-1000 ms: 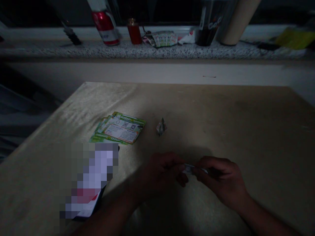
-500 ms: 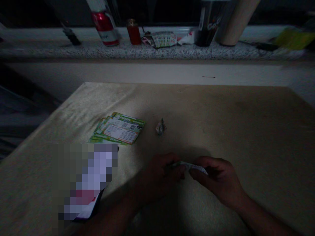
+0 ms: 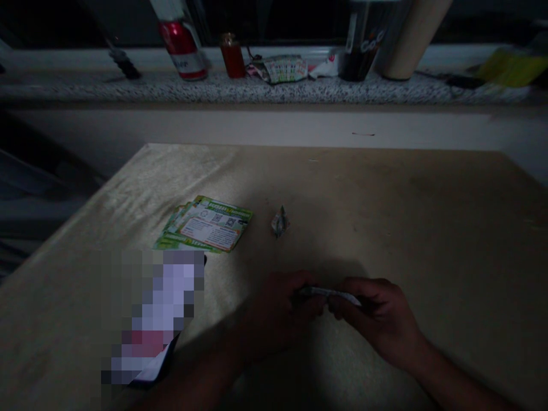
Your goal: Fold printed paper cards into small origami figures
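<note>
Between my two hands is a small strip of folded paper [image 3: 331,292], pale and narrow, seen nearly edge-on. My left hand [image 3: 289,302] pinches its left end, with the fingers in shadow. My right hand [image 3: 377,305] grips the right end between thumb and curled fingers. Beyond them on the table stands a small folded paper figure [image 3: 280,222] with a pointed tip. To its left lies a fanned stack of green and white printed flyers [image 3: 214,222]. The paper's underside is hidden by my fingers.
A phone [image 3: 158,319], its screen blurred out, lies left of my left forearm on the table [image 3: 428,217]. Along the stone windowsill [image 3: 149,90] stand a red bottle [image 3: 180,48], a small red jar [image 3: 233,57], crumpled wrappers [image 3: 285,68], a dark cup [image 3: 359,51] and a beige cylinder [image 3: 413,43].
The folded paper has tipped to a flatter, more edge-on angle. My hands have shifted slightly, with the thumbs closer together. Everything else stays where it was.
</note>
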### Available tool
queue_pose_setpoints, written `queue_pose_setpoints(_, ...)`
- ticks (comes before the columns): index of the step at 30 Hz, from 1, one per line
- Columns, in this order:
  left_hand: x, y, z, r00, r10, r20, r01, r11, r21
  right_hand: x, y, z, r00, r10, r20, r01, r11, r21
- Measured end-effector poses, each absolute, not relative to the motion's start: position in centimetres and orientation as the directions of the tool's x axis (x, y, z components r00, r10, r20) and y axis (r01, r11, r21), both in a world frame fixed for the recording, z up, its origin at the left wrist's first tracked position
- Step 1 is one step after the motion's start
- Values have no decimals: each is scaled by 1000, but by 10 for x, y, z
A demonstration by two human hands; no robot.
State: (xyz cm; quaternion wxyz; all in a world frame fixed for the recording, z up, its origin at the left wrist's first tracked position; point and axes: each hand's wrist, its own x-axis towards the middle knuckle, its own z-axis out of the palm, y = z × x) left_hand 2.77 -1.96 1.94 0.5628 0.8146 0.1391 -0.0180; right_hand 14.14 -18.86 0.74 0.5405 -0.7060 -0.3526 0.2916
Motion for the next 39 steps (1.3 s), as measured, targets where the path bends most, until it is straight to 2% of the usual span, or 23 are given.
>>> queue_pose_setpoints(3, 27, -19, 16, 954, 217, -207, 266, -296, 917, 140, -190, 7, 579, 815, -27, 177, -158, -972)
queue_pose_setpoints(8, 24, -16, 12, 956, 241, -166, 226, -249, 942, 140, -191, 8, 612, 791, 8, 180, -130, -975)
queue_pose_setpoints(13, 22, -14, 10, 973, 220, -68, 126, -265, 956, 143, -193, 11, 593, 803, 65, 237, -97, -967)
queue_pose_setpoints(17, 22, -12, 11, 983, 181, 14, 28, -227, 974, 143, -193, 11, 571, 820, 40, 189, -84, -978)
queue_pose_setpoints(22, 24, -14, 13, 986, 166, -1, 28, -161, 987, 144, -192, 11, 569, 821, 42, 156, -58, -986)
queue_pose_setpoints(28, 26, -16, 8, 954, 301, 19, 62, -260, 964, 144, -188, 11, 628, 776, 55, 170, -68, -983)
queue_pose_setpoints(33, 24, -16, 10, 946, 323, 21, 94, -337, 937, 143, -187, 11, 632, 766, 115, 278, -86, -957)
queue_pose_setpoints(36, 25, -18, 12, 932, 360, -29, 145, -301, 943, 142, -187, 10, 629, 762, 155, 343, -93, -935)
queue_pose_setpoints(39, 26, -18, 11, 894, 437, -98, 180, -150, 972, 140, -187, 9, 636, 748, 189, 379, -89, -921)
